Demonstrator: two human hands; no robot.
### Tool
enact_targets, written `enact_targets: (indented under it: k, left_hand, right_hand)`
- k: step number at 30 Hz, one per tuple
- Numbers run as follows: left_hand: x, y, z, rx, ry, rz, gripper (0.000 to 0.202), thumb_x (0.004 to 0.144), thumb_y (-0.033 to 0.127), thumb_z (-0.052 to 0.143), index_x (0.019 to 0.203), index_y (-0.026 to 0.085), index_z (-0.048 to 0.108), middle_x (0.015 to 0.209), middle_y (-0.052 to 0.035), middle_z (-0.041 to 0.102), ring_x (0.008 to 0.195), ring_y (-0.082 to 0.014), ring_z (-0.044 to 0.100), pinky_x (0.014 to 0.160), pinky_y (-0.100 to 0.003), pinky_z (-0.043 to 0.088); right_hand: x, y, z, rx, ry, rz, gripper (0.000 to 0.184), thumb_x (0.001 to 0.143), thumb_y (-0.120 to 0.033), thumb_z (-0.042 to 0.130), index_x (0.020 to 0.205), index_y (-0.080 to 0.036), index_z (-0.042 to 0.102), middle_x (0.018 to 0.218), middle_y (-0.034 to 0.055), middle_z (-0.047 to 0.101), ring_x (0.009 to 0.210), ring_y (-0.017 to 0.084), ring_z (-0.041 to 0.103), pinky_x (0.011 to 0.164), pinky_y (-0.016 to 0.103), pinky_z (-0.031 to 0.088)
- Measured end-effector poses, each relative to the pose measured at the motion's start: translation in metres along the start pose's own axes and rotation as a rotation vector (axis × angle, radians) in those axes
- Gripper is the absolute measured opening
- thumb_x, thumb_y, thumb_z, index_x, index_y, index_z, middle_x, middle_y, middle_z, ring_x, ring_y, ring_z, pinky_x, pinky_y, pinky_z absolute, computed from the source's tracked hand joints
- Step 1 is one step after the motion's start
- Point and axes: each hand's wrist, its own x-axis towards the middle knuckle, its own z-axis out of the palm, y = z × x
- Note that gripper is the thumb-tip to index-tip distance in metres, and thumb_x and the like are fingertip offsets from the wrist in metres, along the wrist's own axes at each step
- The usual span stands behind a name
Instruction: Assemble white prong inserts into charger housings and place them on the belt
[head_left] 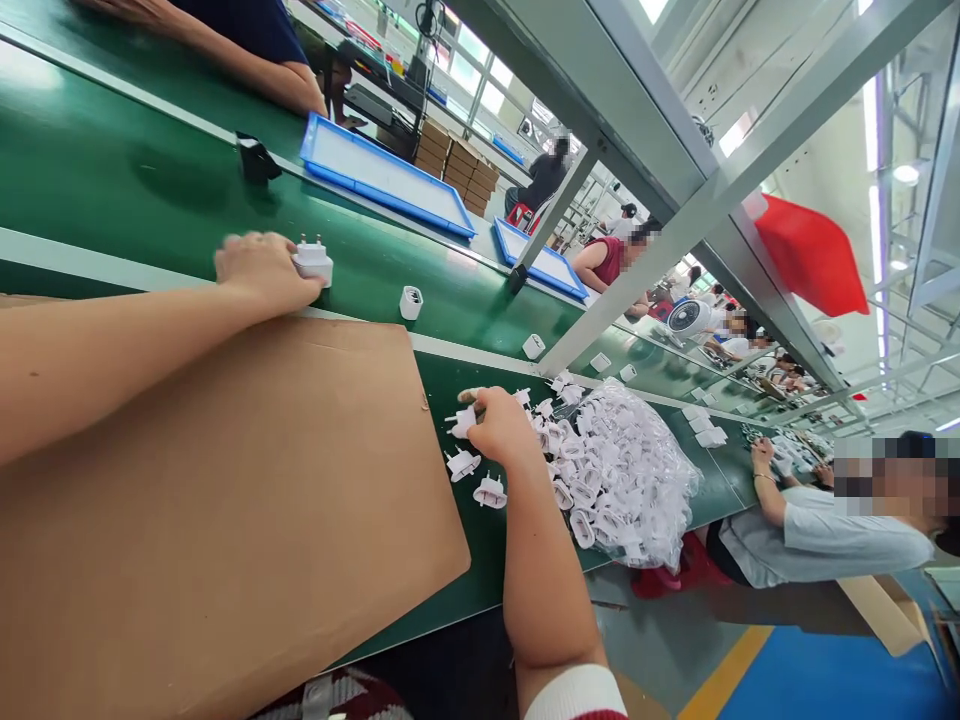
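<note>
My left hand (259, 270) reaches over the green conveyor belt and is closed on a white plug charger (313, 262), whose two pins point up. At the green bench on the right, my right hand (499, 428) pinches a white two-pin plug cover (462, 422). Close by it lie two more loose plug covers, one (463, 463) beside the cardboard and another (490, 491) near my wrist. A clear plastic bag (637, 480) heaped with white plug parts spreads out to the right of my right forearm. A white charger housing (411, 302) stands on the belt between my hands.
A large cardboard sheet (247, 500) covers the bench under my left arm. More housings (533, 346) sit along the belt. Blue-rimmed trays (386, 178) line its far side, near a black object (257, 160). A metal post (559, 215) rises ahead. A co-worker (817, 530) sits at right.
</note>
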Motion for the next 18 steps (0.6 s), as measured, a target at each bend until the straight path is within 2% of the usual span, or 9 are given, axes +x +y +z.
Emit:
enact_targets:
  k: [2,3,5,6,9,11,13,15,18]
  left_hand:
    - [-0.014,0.022,0.003,-0.003,0.201,-0.028,0.104,0.096,0.084,0.039,0.165,0.007,0.023,0.16,-0.0147,0.042,0.151,-0.0441,0.018,0.119,-0.058,0.022]
    - [-0.02,0.034,0.005,-0.004,0.25,0.018,0.102,0.099,0.084,0.036,0.167,0.009,0.021,0.168,-0.0138,0.033,0.154,-0.0414,0.016,0.123,-0.056,0.018]
    - [-0.024,0.054,0.013,-0.007,0.179,0.169,0.103,0.101,0.084,0.031,0.168,0.007,0.022,0.176,-0.0163,0.021,0.158,-0.0389,0.018,0.129,-0.05,0.014]
    - [-0.021,0.062,0.018,-0.001,0.105,0.213,0.109,0.099,0.087,0.034,0.168,0.004,0.024,0.176,-0.0198,0.021,0.158,-0.04,0.02,0.13,-0.047,0.015]
    - [0.001,0.074,0.033,0.008,-0.076,0.128,0.123,0.082,0.092,0.057,0.156,-0.006,0.043,0.157,-0.0315,0.05,0.147,-0.0463,0.043,0.117,-0.044,0.036]
    - [0.016,0.076,0.04,-0.021,-0.132,-0.002,0.102,0.078,0.077,0.068,0.142,-0.002,0.059,0.139,-0.0323,0.064,0.132,-0.0468,0.058,0.101,-0.043,0.046]
    - [0.023,0.077,0.041,-0.059,-0.146,-0.065,0.075,0.08,0.059,0.067,0.134,0.008,0.067,0.134,-0.0277,0.069,0.124,-0.0446,0.063,0.092,-0.042,0.048]
    - [0.016,0.076,0.039,-0.089,-0.142,-0.021,0.066,0.08,0.047,0.063,0.137,0.013,0.068,0.14,-0.0229,0.068,0.127,-0.0422,0.063,0.094,-0.041,0.048]
    - [-0.021,0.072,0.032,-0.131,-0.18,0.125,0.071,0.078,0.043,0.059,0.144,0.018,0.066,0.138,-0.0151,0.071,0.125,-0.0363,0.064,0.098,-0.037,0.049]
  right_hand:
    - [0.005,0.003,0.002,0.187,0.079,0.038,0.04,0.075,-0.012,0.077,0.113,-0.025,0.083,0.111,0.0045,0.072,0.08,0.015,0.069,0.079,0.03,0.058]
    - [0.008,0.003,0.003,0.316,0.104,0.065,0.033,0.076,-0.017,0.08,0.108,-0.023,0.083,0.111,0.0047,0.071,0.079,0.015,0.069,0.081,0.03,0.059]
    - [0.012,0.002,0.005,0.62,0.111,0.128,0.022,0.075,-0.025,0.084,0.097,-0.021,0.081,0.104,0.004,0.074,0.079,0.015,0.07,0.078,0.029,0.059]
    - [0.014,0.0,0.005,0.772,0.096,0.161,0.023,0.074,-0.028,0.086,0.094,-0.021,0.079,0.099,0.0033,0.075,0.079,0.015,0.071,0.076,0.029,0.059]
    - [0.016,-0.007,0.008,1.116,0.043,0.241,0.029,0.069,-0.032,0.092,0.09,-0.022,0.075,0.092,0.0015,0.079,0.084,0.017,0.074,0.075,0.027,0.058]
    - [0.017,-0.012,0.01,1.232,0.042,0.273,0.032,0.066,-0.033,0.095,0.086,-0.022,0.073,0.092,0.0012,0.079,0.089,0.016,0.074,0.072,0.024,0.055]
    - [0.017,-0.014,0.01,1.303,0.052,0.294,0.034,0.063,-0.033,0.096,0.084,-0.022,0.072,0.09,0.0013,0.079,0.087,0.015,0.073,0.065,0.021,0.05]
    - [0.018,-0.015,0.011,1.357,0.053,0.292,0.035,0.063,-0.033,0.097,0.085,-0.022,0.072,0.09,0.0016,0.079,0.084,0.015,0.073,0.062,0.022,0.049]
    - [0.016,-0.017,0.011,1.381,0.026,0.26,0.039,0.063,-0.033,0.098,0.091,-0.024,0.073,0.095,0.0017,0.08,0.087,0.018,0.075,0.072,0.027,0.056]
